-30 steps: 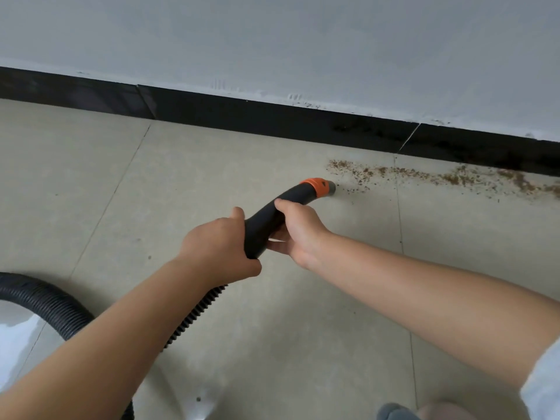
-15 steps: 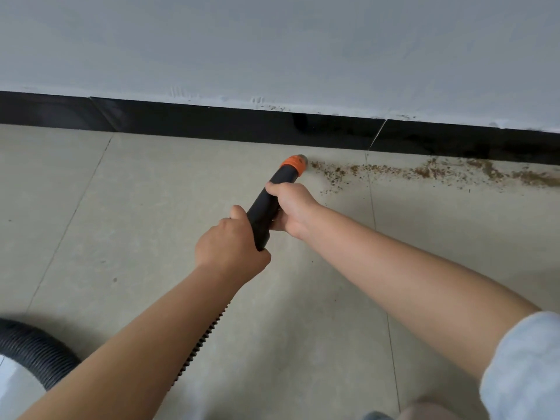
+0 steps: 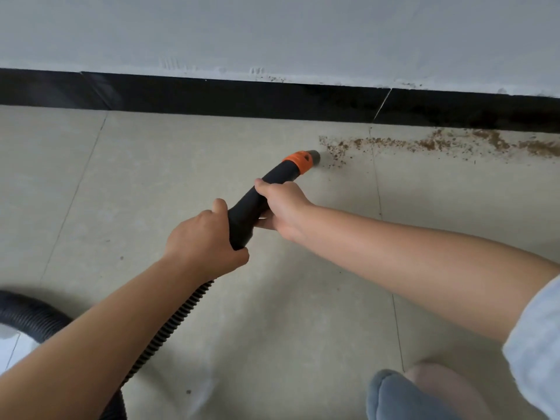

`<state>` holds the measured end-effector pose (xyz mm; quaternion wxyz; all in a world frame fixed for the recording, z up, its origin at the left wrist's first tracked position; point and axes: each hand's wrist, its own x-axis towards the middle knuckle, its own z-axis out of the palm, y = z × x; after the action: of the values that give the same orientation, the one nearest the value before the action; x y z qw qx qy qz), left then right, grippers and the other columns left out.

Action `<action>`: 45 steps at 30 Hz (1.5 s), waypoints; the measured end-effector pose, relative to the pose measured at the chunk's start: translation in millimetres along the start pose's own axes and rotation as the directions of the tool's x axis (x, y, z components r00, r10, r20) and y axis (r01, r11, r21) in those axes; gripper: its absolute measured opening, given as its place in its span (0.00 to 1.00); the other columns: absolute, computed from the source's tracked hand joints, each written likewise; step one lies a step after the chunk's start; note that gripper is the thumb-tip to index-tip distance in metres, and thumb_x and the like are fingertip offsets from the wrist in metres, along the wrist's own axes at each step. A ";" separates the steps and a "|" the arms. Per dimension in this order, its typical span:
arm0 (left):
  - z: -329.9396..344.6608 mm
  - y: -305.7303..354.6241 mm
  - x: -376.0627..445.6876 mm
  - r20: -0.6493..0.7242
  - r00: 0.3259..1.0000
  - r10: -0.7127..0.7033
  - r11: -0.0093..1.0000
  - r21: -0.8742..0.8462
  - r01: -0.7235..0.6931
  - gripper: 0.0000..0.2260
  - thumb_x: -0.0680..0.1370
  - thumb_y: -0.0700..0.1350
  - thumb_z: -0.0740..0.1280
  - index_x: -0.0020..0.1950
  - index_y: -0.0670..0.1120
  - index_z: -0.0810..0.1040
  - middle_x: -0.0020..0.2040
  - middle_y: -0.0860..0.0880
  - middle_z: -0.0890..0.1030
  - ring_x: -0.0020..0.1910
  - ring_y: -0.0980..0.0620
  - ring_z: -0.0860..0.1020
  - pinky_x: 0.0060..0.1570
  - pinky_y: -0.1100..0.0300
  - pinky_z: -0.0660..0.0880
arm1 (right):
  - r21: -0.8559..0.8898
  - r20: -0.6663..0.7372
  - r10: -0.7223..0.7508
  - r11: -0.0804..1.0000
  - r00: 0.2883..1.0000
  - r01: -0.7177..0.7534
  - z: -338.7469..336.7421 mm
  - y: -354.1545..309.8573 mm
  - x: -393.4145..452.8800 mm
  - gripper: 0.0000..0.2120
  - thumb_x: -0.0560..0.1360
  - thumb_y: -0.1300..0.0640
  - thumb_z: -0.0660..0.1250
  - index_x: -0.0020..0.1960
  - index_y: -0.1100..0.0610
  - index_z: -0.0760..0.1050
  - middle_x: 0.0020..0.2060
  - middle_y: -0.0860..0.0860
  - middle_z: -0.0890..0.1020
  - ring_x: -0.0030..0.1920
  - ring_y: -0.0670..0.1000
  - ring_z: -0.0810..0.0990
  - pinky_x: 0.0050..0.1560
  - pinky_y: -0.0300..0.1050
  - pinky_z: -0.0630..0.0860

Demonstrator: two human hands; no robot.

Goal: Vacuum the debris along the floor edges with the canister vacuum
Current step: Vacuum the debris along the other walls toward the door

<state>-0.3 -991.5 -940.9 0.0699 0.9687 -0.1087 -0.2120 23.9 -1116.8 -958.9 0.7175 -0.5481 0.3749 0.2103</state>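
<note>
The black vacuum wand (image 3: 254, 204) with an orange collar (image 3: 298, 161) and grey nozzle tip (image 3: 315, 156) points up and right at the floor. My left hand (image 3: 203, 241) grips the wand's lower end where the ribbed hose (image 3: 172, 322) joins. My right hand (image 3: 281, 207) grips it higher up. The nozzle tip sits at the left end of a strip of brown debris (image 3: 439, 144) that runs rightward along the black baseboard (image 3: 242, 98).
Beige floor tiles (image 3: 151, 177) meet a white wall (image 3: 272, 34) above the baseboard. A thick black hose loop (image 3: 33, 316) and part of the white canister (image 3: 9, 344) lie at the lower left. My foot in a grey slipper (image 3: 403, 395) is at the bottom right.
The nozzle swung from near the baseboard back out and to the right, down to the left end of the debris strip. Both hands kept their grip on the wand.
</note>
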 end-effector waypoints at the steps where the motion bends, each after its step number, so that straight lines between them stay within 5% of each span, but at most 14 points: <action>1: 1.7 -2.6 -4.5 0.004 1.000 0.011 1.000 0.005 -0.011 0.17 0.71 0.50 0.67 0.45 0.45 0.59 0.35 0.51 0.70 0.32 0.52 0.70 0.27 0.61 0.63 | 0.002 -0.006 0.004 1.000 1.000 -0.004 0.8 5.9 -1.9 0.20 0.79 0.55 0.62 0.67 0.62 0.65 0.60 0.58 0.75 0.57 0.57 0.77 0.50 0.50 0.80; 15: 27.6 22.3 -13.2 -0.037 0.991 0.125 0.992 -0.010 -0.126 0.17 0.73 0.49 0.65 0.46 0.44 0.57 0.34 0.52 0.63 0.36 0.48 0.69 0.25 0.62 0.57 | 0.039 -0.095 -0.007 0.999 0.995 0.011 -28.6 15.2 -14.4 0.18 0.80 0.58 0.60 0.67 0.63 0.64 0.61 0.60 0.75 0.58 0.59 0.77 0.51 0.54 0.78; 21: 24.7 37.4 16.2 -0.075 0.995 0.059 0.997 -0.044 -0.063 0.18 0.74 0.49 0.65 0.47 0.44 0.57 0.41 0.48 0.68 0.37 0.47 0.69 0.27 0.59 0.58 | 0.053 -0.107 -0.080 0.995 0.991 0.086 -30.9 -3.2 8.5 0.17 0.79 0.57 0.61 0.65 0.64 0.66 0.48 0.56 0.76 0.53 0.57 0.77 0.52 0.54 0.78; 27: 18.6 45.9 38.7 -0.097 0.995 -0.021 0.998 -0.069 0.014 0.18 0.73 0.49 0.66 0.47 0.43 0.58 0.40 0.48 0.68 0.37 0.47 0.70 0.30 0.59 0.62 | 0.017 -0.057 -0.087 0.996 0.995 0.088 -29.7 -27.7 27.2 0.18 0.79 0.57 0.62 0.66 0.63 0.66 0.60 0.59 0.75 0.58 0.59 0.76 0.52 0.55 0.78; 39: 28.1 33.4 1.6 -0.004 0.996 0.090 0.993 0.079 -0.090 0.17 0.74 0.53 0.64 0.47 0.46 0.57 0.35 0.56 0.61 0.38 0.50 0.68 0.32 0.61 0.62 | 0.017 -0.107 -0.019 1.000 0.994 0.021 -42.0 20.6 5.0 0.21 0.78 0.54 0.62 0.68 0.59 0.62 0.60 0.56 0.75 0.51 0.54 0.79 0.52 0.51 0.80; 45: 35.4 38.7 -16.3 0.020 0.991 0.132 0.985 0.105 -0.134 0.17 0.75 0.54 0.63 0.46 0.46 0.56 0.42 0.52 0.66 0.40 0.51 0.67 0.36 0.61 0.64 | 0.047 -0.133 0.007 0.999 0.991 0.000 -52.6 38.8 -8.0 0.20 0.79 0.54 0.61 0.68 0.59 0.63 0.60 0.55 0.76 0.52 0.54 0.79 0.52 0.50 0.80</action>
<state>-36.8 -1028.2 -959.3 0.0319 0.9602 -0.1847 -0.2071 -25.0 -1153.5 -983.3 0.7033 -0.5432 0.4276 0.1657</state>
